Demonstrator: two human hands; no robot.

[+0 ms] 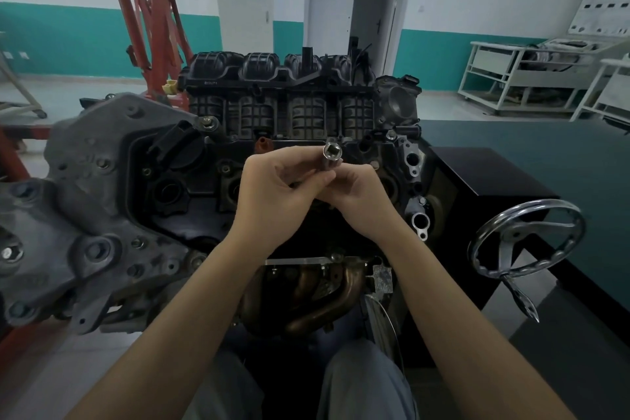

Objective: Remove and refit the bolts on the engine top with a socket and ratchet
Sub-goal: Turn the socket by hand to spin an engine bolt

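We pinch the socket [331,157] between both hands' fingers [318,181]; beyond them the engine top [204,181] looks untouched, its bolts [225,168] apparently seated.

Silver deep socket [330,157], open end facing up, pinched between both hands' fingertips, tilted slightly, black engine top [191,187] below the hands
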